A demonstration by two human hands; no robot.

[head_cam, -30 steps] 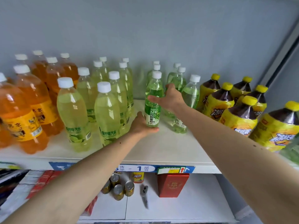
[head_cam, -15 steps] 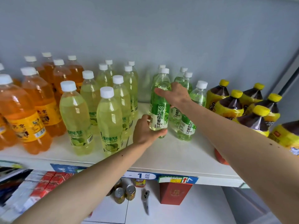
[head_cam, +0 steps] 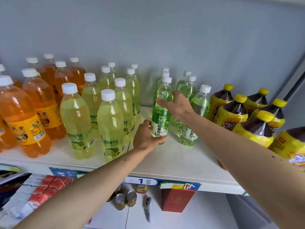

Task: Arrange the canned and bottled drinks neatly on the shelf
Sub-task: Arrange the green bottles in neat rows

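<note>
Soft, even daylight is filling the scene, leaving the grey wall (head_cam: 165, 30) flat and free of hard shadows. The translucent lime soda bottles (head_cam: 110, 124) and orange soda bottles (head_cam: 24, 116) are glowing, with small highlights glinting on their shoulders. Faint shadows are pooling on the white shelf (head_cam: 181, 159) under the bottle bases. Wide-angle distortion is bending the shelf edge and stretching the iced tea bottles (head_cam: 257, 128) right of the wall's centre. The lower shelf's cans (head_cam: 120, 201) are looking slightly smeared.
</note>
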